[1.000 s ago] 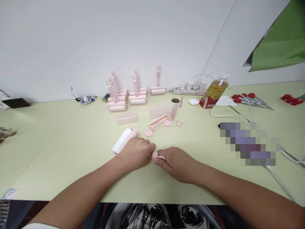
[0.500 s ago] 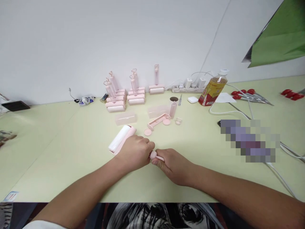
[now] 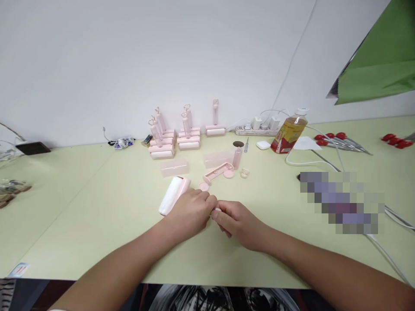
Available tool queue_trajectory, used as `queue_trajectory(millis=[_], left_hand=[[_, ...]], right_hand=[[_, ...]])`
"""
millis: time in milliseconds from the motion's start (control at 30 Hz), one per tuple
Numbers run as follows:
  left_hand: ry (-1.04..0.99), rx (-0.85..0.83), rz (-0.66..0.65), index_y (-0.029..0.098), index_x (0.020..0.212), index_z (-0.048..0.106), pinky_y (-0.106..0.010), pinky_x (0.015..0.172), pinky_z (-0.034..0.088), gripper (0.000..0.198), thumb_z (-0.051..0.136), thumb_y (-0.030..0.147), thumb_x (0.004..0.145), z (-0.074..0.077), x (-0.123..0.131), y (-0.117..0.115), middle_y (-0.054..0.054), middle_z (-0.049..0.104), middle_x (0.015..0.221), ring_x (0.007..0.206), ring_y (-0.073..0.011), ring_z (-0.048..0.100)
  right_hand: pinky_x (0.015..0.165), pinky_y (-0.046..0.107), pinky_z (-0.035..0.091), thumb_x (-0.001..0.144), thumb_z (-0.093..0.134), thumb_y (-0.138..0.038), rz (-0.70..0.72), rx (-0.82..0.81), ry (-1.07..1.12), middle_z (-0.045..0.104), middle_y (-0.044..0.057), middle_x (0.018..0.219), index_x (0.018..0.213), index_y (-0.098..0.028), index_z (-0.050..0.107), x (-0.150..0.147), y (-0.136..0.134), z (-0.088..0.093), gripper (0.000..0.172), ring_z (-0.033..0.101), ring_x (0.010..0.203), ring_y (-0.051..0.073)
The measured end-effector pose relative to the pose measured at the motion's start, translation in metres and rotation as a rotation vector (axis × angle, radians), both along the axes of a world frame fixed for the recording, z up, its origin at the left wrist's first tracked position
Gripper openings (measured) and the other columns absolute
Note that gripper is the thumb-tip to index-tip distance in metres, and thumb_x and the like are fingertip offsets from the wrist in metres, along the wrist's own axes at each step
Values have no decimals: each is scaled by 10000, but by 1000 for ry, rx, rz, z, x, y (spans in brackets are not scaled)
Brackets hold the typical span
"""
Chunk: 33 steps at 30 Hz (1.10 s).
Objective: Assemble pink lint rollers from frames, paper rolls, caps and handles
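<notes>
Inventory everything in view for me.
table: one, green, foreground
standing rollers: about six, pink, rear
lying roller: one, white and pink, centre
covers: two, pinkish, centre
frame: one, pink, centre
discs: two, pink, centre
tube: one, pinkish, centre
small part: one, pink, centre
held part: one, pinkish, centre, mostly hidden
bottle: one, yellow and red, right
power strip: one, white, rear
tools: several, red-handled, right
blurred item: one, purplish, right
sheet: one, green, right
device: one, black, left
cable coil: one, white, left
left hand: one, centre
right hand: one, centre
</notes>
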<state>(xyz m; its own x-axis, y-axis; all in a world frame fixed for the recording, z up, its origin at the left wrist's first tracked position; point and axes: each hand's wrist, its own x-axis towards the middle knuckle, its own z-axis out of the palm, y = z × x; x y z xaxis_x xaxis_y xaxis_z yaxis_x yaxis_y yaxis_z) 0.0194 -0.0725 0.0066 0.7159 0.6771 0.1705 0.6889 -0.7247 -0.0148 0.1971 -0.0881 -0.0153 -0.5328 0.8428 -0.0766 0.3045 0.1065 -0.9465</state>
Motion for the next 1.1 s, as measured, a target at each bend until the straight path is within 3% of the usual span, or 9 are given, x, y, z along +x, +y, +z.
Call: queue_trajectory(millis=[133, 267, 333, 467, 567, 700, 833, 933, 1100], left_hand=[[-344, 32, -103, 198, 1066, 587, -341, 871, 467, 226, 591, 266, 851, 27, -23, -5, -79, 643, 1082, 1021, -216, 588], [-797, 282, 305, 209, 1031, 594, -368, 908, 475, 187, 487, 302, 908, 31, -67, 27, -66, 648, 1057, 1010, -211, 602], [-755, 223, 494, 208, 1049, 611, -379, 887, 489, 238, 496, 340, 887, 16, -84, 54, -71, 642, 1130, 1038, -233, 602], [-482, 35, 486, 186, 1235, 573, -458, 1060, 375, 418, 506, 339, 852, -20, -97, 91, -128, 505, 1397, 1299, -301, 451], [-309, -36, 542, 224, 1370, 479, -545, 1090, 286, 545, 516, 338, 839, -32, -98, 98, -127, 350, 1523, 1395, -356, 304], [-321, -132, 614, 229, 1379, 470, -567, 1018, 327, 578, 539, 364, 821, -30, -103, 98, -147, 490, 1403, 1283, -391, 430], [-830, -345, 639, 197, 1230, 557, -429, 898, 440, 531, 551, 524, 812, -21, -105, 96, -116, 617, 1199, 1064, -309, 586], [-1181, -609, 519, 165, 1070, 599, -336, 781, 469, 509, 562, 594, 798, -15, -101, 93, -97, 641, 1080, 870, -217, 629], [-1232, -751, 350, 162, 1091, 612, -294, 722, 440, 519, 633, 571, 772, -17, -91, 86, -82, 660, 1005, 804, -185, 603]], right_hand=[[453, 227, 302, 936, 443, -422, -135, -148, 80, 441, -63, 515, 683, -200, 437, 5, 5, 4, 336, 368, 447, 85], [423, 222, 301, 924, 432, -445, -288, -195, 172, 448, -54, 560, 732, -198, 464, 11, 15, 4, 315, 383, 459, 89], [416, 225, 308, 906, 450, -453, -326, -190, 212, 454, -49, 582, 768, -197, 487, 14, 19, 4, 294, 396, 470, 96], [436, 232, 316, 886, 466, -423, -301, -147, 187, 448, -47, 575, 695, -200, 460, 15, 20, 5, 293, 404, 482, 98], [459, 235, 317, 881, 462, -391, -259, -115, 112, 435, -49, 558, 644, -201, 430, 14, 18, 5, 306, 408, 494, 99], [472, 235, 309, 886, 452, -392, -266, -102, 35, 434, -53, 554, 649, -205, 420, 14, 18, 4, 303, 406, 503, 104], [482, 240, 315, 884, 465, -409, -304, -58, 28, 428, -55, 560, 661, -210, 416, 17, 18, 2, 303, 408, 509, 110], [486, 246, 323, 896, 457, -426, -312, -40, 76, 431, -51, 561, 661, -210, 417, 17, 18, 1, 322, 413, 509, 112], [499, 258, 344, 906, 456, -437, -318, -20, 162, 439, -47, 577, 687, -211, 438, 16, 17, 2, 315, 412, 512, 113]])
